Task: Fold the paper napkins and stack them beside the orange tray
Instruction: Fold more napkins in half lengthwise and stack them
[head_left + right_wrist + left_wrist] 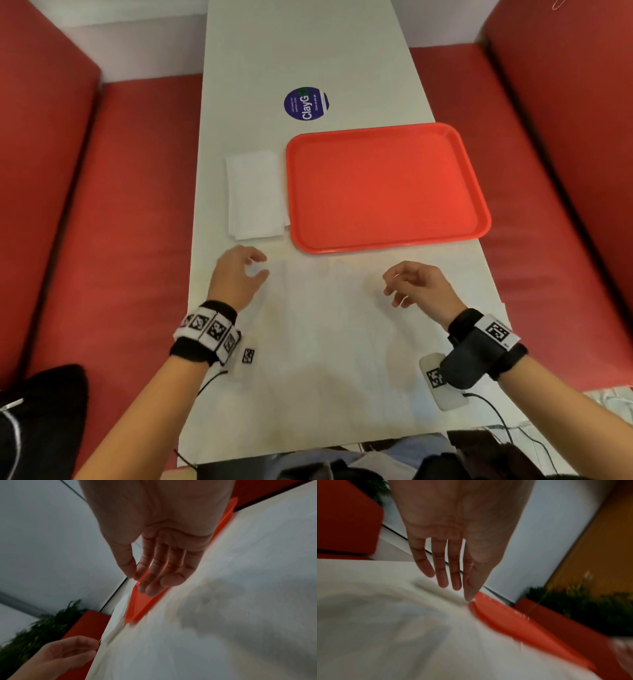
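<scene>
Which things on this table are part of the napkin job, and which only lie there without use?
Part of the job:
- folded napkins, stacked left of the tray
- orange tray
- unfolded napkin, spread flat under both hands
- left hand and right hand, holding nothing

Only lying there:
- round purple sticker on the table
- red benches

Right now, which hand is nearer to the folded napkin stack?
Left. The left hand hovers just below the napkin stack, on the near side. The right hand is far off to the right, below the orange tray.
</scene>
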The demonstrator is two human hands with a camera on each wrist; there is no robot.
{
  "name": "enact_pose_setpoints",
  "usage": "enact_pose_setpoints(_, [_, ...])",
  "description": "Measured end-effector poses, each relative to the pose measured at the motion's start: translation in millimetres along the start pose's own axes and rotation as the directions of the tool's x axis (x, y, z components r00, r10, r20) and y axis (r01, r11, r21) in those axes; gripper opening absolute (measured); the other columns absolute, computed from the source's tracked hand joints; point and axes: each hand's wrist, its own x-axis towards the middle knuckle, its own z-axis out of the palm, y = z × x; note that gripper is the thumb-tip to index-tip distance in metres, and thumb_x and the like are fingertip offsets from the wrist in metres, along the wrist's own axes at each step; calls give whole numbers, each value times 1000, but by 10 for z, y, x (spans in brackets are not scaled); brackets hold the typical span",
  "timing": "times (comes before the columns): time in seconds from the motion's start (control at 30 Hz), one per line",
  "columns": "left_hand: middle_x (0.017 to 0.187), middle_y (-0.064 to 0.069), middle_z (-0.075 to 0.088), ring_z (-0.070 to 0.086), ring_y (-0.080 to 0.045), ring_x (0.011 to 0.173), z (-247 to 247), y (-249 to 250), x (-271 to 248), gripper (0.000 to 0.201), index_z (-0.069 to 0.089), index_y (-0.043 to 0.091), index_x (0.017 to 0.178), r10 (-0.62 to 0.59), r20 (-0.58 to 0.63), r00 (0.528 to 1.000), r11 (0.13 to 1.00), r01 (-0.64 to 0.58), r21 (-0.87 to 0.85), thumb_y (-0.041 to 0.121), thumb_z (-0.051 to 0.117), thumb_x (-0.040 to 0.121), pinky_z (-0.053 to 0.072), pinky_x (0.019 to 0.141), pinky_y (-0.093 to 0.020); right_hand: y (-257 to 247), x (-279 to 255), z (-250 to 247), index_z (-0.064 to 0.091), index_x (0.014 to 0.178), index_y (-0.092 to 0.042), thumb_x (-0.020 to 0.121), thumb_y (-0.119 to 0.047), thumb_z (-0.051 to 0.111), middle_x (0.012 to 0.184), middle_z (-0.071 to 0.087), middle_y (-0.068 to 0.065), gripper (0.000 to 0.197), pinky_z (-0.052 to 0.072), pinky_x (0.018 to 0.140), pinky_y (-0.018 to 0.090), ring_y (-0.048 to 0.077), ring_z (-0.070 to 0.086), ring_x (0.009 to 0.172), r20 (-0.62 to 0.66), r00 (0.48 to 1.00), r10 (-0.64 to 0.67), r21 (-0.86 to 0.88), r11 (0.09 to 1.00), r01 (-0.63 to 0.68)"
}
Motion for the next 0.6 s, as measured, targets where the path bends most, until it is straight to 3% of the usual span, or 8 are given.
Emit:
enact_pose_setpoints(0.13, [133, -1, 48, 43, -24, 123, 136, -216, -436, 70, 53, 19, 133, -106, 167, 980, 970, 65, 236, 35, 83, 72, 38, 101, -41, 111, -55, 396, 70, 89, -9, 88, -6, 68, 74, 71, 4, 4, 47, 53, 22, 17, 63, 57, 152, 988, -15, -119, 992, 33])
enact_pose_setpoints(0.2, [141, -1, 37, 35, -24, 128, 156, -278, -553, 93, 39, 22, 145, -165, 166, 972, 929, 97, 356, 48, 83, 67, 35, 101, -42, 190, -55, 586, 70, 93, -10, 86, -11, 70, 79, 70, 2, 7, 48, 56, 20, 13, 63, 61, 235, 972, 18, -221, 975, 36])
enact_pose_setpoints(0.27, [140, -1, 35, 34, -24, 127, 172, -318, -615, 101, 34, 25, 147, -212, 122, 970, 894, 141, 426, 58, 81, 64, 34, 98, -42, 290, -48, 716, 70, 95, -15, 84, -18, 73, 82, 66, -3, 12, 47, 63, 17, 8, 60, 66, 286, 956, 63, -371, 927, 50])
enact_pose_setpoints(0.37, [129, 0, 43, 37, -22, 121, 179, -341, -657, 95, 40, 26, 137, -244, 58, 968, 879, 195, 435, 65, 80, 59, 31, 92, -38, 396, -50, 807, 68, 95, -17, 83, -16, 73, 79, 60, -6, 14, 41, 66, 17, 3, 52, 66, 262, 964, 53, -484, 871, 83])
enact_pose_setpoints(0.43, [119, 2, 49, 41, -21, 115, 178, -346, -666, 85, 47, 25, 123, -273, 34, 962, 882, 236, 408, 65, 81, 56, 27, 86, -36, 429, -55, 827, 68, 95, -16, 83, -15, 73, 77, 60, -6, 13, 39, 62, 11, 3, 51, 64, 230, 973, 23, -488, 867, 95])
enact_pose_setpoints(0.6, [109, 3, 46, 40, -21, 111, 151, -382, -697, 59, 58, 25, 90, -326, 34, 945, 883, 291, 367, 65, 82, 54, 23, 81, -34, 433, -72, 858, 68, 95, -15, 82, -16, 74, 77, 60, -5, 15, 39, 61, 12, 5, 51, 64, 223, 975, 17, -513, 852, 102])
